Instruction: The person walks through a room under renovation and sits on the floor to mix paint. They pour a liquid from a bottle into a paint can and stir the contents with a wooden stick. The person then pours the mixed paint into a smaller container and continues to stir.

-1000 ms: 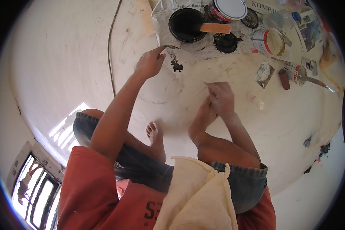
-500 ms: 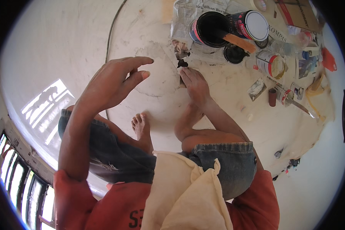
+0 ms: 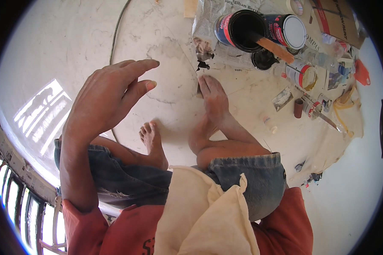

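My left hand (image 3: 106, 95) hovers over the pale floor with thumb and forefinger apart, holding nothing. My right hand (image 3: 215, 95) reaches down to the floor in front of my right leg, its fingers close together. A small brownish piece (image 3: 199, 91) shows at the edge of these fingers, mostly hidden, and I cannot make out its kind. Just beyond the fingertips, black stains (image 3: 203, 65) mark the torn edge of a newspaper (image 3: 202, 27). An open paint can (image 3: 245, 29), black inside, stands on that paper with a wooden stick (image 3: 276, 50) leaning out of it.
Beside the open can is a can with a white lid (image 3: 294, 32); a black-coated lid (image 3: 263, 60) lies near. Farther right are an opened tin (image 3: 304, 76), a reddish-brown roll (image 3: 298, 108), a flat blade (image 3: 327, 120) and a cardboard box (image 3: 338, 21). A cable (image 3: 116, 38) crosses the floor.
My left hand has shifted slightly left in the picture. My right hand stays low by the newspaper edge, and the cans appear a little farther right as the view moves.
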Available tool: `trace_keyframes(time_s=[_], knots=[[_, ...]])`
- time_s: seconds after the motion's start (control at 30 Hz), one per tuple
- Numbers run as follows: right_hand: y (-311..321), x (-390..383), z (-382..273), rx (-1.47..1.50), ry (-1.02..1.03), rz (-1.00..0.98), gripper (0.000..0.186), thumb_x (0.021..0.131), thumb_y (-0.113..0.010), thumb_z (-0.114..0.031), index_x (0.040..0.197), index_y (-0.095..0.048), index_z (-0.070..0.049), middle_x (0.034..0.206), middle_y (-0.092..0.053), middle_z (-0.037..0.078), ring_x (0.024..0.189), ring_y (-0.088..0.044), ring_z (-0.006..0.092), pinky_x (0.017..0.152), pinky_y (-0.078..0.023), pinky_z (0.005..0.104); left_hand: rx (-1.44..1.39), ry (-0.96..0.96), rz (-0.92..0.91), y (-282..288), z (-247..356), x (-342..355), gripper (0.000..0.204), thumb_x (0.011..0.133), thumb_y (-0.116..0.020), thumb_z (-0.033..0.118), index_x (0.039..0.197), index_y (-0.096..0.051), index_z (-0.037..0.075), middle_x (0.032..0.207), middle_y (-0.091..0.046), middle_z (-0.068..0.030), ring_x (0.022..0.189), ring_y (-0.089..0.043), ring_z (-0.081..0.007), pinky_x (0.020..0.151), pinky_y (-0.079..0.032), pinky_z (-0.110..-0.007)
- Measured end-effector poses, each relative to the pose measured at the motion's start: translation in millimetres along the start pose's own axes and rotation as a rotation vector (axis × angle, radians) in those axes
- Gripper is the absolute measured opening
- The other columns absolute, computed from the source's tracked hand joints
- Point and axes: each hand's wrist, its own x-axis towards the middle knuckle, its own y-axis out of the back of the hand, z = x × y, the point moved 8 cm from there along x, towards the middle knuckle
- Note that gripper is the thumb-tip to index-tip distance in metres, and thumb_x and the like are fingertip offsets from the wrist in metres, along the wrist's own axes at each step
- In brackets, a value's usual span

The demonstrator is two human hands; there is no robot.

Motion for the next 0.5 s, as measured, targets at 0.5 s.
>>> trace_keyframes(time_s=[0.5], knots=[[6.5,24.9,-1.7,0.059,-0.004,-0.015,0.050,0.079,-0.058,-0.002,0.129,-0.055,-0.002,0.124,-0.056,0.010,0.118,-0.054,0.0300,0.098,-0.049,0.0374,0.049,-0.125,0.031,-1.9,7.7,-5.0,0.036,0.091,-0.065,0.015,0.126,-0.062,0.007,0.091,-0.066,-0.0162,0.076,-0.062,-0.0316,0.073,-0.049,-0.040]])
